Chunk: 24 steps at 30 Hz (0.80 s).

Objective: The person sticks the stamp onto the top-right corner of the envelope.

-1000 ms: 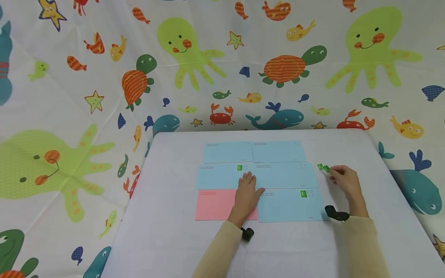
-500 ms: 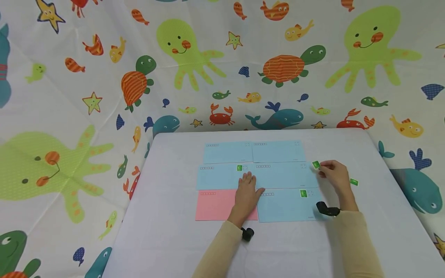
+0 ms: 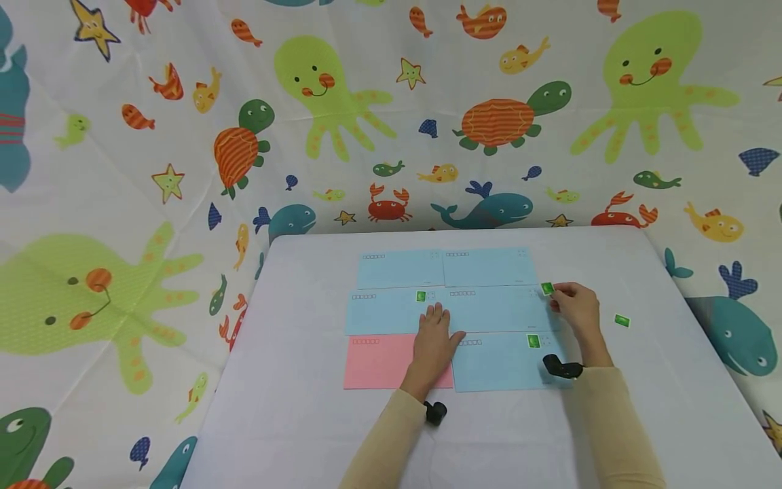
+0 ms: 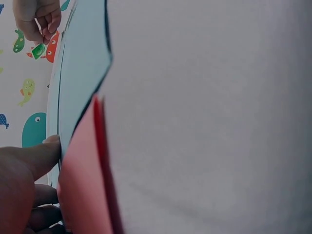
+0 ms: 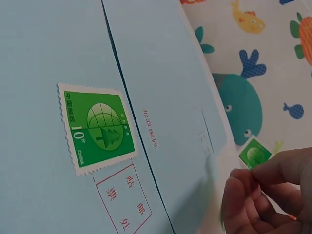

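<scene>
My left hand (image 3: 432, 346) lies flat, its palm over the pink envelope (image 3: 375, 360) and its fingertips on the middle left blue envelope (image 3: 385, 316). In the left wrist view its thumb (image 4: 46, 153) reaches onto blue paper. Thumb and fingers of my right hand (image 3: 579, 312) pinch a green postage stamp (image 5: 254, 154) by one corner. That stamp is held up near the right end of the middle right blue envelope (image 3: 501, 311). Another green stamp (image 5: 100, 127) lies on the lower right blue envelope (image 3: 495, 367), beside its printed stamp box.
Two more blue envelopes, a left one (image 3: 400, 269) and a right one (image 3: 489, 267), form the back row. A stamp (image 3: 421, 296) sits on the middle left envelope. One loose stamp (image 3: 622, 320) lies on the white table (image 3: 275, 407), right of my right hand.
My right hand has moved left with the pinched stamp, towards the middle right envelope. The other stamp now lies separately on the table to the right. The left hand has stayed put.
</scene>
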Motion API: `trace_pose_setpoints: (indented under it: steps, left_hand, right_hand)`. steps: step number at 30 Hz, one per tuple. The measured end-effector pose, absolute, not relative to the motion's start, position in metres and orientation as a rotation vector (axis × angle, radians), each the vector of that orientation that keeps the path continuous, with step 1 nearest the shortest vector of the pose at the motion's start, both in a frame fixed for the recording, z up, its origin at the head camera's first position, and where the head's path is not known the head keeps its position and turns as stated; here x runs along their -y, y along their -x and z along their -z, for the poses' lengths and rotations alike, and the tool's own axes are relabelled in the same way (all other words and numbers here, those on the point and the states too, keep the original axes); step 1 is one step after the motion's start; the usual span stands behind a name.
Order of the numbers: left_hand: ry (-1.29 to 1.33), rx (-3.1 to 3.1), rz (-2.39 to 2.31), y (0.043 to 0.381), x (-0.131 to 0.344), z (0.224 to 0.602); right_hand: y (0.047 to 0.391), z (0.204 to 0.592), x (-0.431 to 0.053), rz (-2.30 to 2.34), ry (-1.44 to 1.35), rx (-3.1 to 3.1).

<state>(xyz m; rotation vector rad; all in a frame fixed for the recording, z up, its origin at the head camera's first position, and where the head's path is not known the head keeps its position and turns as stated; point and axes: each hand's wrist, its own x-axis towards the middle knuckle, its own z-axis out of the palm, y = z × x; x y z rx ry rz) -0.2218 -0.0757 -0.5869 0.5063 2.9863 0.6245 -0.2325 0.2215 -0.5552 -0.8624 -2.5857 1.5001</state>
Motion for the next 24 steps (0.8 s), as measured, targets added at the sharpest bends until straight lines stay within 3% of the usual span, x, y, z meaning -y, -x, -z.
trace_pose_setpoints:
  steps: [24]
  left_hand:
    - [-0.521,-2.977,-0.641,0.222,0.077,0.585]
  right_hand:
    - [0.246,0.564,-0.193,-1.39,0.709,2.711]
